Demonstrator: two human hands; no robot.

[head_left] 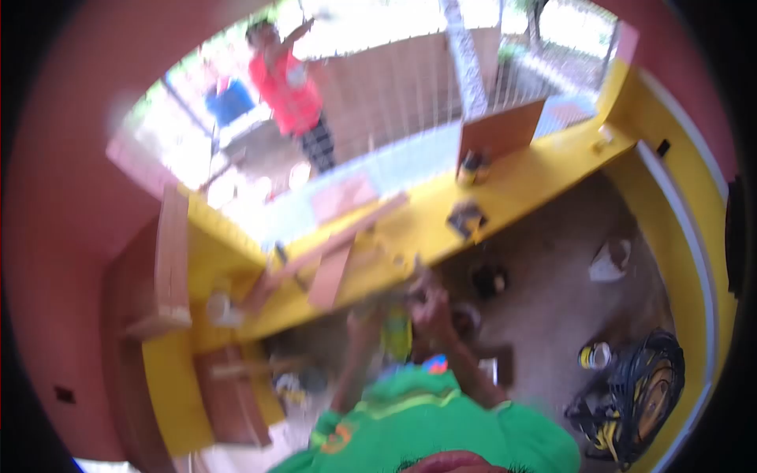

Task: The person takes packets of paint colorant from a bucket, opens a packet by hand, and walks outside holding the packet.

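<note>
My left hand point(364, 325) is raised in front of my green shirt, just short of the yellow counter's front edge; motion smears its fingers. Beside it, my right hand point(430, 306) has its fingers curled closed near the same edge. A short greyish tip shows above that hand, but what it belongs to is too blurred to name. Below and between the hands is a yellow-green thing point(397, 335) of unclear kind. On the yellow counter point(520, 189) ahead lie a long wooden board point(347, 232) and a shorter wooden piece point(330, 276).
A dark power tool point(467, 219) and a dark-and-yellow container point(473, 167) stand on the counter near an upright brown panel point(501, 138). Coiled black cable point(650, 386), a can point(595, 356) and a whitish bag point(611, 260) lie on the floor. Outside stands a person point(288, 91).
</note>
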